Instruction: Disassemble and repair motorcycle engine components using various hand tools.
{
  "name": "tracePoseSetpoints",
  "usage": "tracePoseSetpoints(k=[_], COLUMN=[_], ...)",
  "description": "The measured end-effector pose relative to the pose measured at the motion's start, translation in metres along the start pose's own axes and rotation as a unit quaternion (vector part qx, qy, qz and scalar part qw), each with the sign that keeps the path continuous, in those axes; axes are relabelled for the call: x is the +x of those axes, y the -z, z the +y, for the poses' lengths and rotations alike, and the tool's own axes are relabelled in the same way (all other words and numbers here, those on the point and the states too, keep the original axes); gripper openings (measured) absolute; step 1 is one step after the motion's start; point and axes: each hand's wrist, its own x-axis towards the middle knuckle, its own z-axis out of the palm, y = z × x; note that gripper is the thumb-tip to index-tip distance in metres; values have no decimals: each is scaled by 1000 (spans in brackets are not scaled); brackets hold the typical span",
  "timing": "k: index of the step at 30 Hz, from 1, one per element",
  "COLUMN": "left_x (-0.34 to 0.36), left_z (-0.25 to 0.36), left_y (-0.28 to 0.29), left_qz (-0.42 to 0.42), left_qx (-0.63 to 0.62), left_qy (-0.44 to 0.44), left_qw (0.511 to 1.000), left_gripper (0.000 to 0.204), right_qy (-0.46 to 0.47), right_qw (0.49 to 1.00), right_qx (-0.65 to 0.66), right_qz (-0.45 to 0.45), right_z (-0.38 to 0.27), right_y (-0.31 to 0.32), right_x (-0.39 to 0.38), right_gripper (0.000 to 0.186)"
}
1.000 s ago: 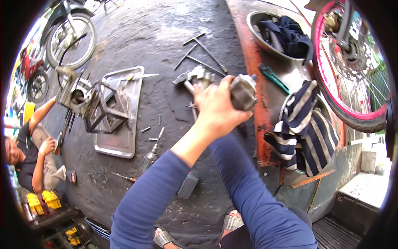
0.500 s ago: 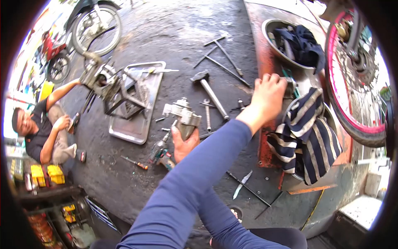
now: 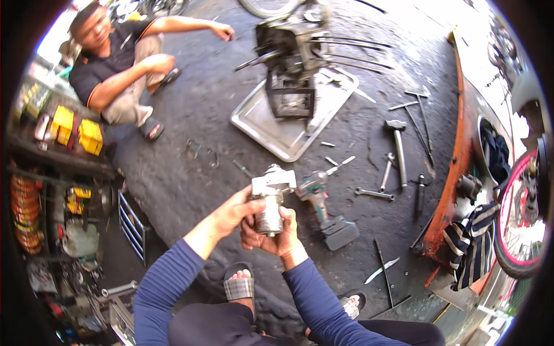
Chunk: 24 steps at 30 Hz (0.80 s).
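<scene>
My left hand (image 3: 239, 210) and my right hand (image 3: 280, 236) are closed around a silvery cast-metal part (image 3: 269, 202) with a cylindrical lower body, held upright above the floor. Some fingertips are hidden behind it. Just right of the part lies a cordless drill (image 3: 320, 205) with a dark battery. Beyond are wrenches (image 3: 374, 193), a hammer (image 3: 398, 153) and T-handle bars (image 3: 416, 115). A metal frame assembly (image 3: 285, 55) with long rods stands over a steel tray (image 3: 251, 118).
A co-worker (image 3: 107, 69) sits at upper left. Yellow boxes (image 3: 89, 135) and cluttered shelving (image 3: 78, 216) line the left. An orange-edged bench (image 3: 444, 213) on the right bears a dark cylinder (image 3: 468, 185), striped cloth (image 3: 473, 242) and a bowl (image 3: 485, 135). A pink-rimmed wheel (image 3: 522, 210) stands beyond.
My left hand has left the dark cylinder, now on the bench, and swung leftward onto the silvery part beside my right hand. The view has turned; the co-worker appears higher.
</scene>
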Motion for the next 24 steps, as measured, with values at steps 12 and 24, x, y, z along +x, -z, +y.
tracePoseSetpoints(k=[12,24], left_x=[-38,-68], left_z=[-76,-114], left_y=[143,176], left_qz=[270,248], left_qx=[408,8], left_qy=[-94,-72], left_qw=[867,966], left_gripper=[101,54], right_qy=[12,-44], right_qw=[850,957], right_qx=[-426,-164], right_qz=[311,234], right_z=[71,86], right_y=[73,100], right_x=[56,120], right_gripper=[62,53])
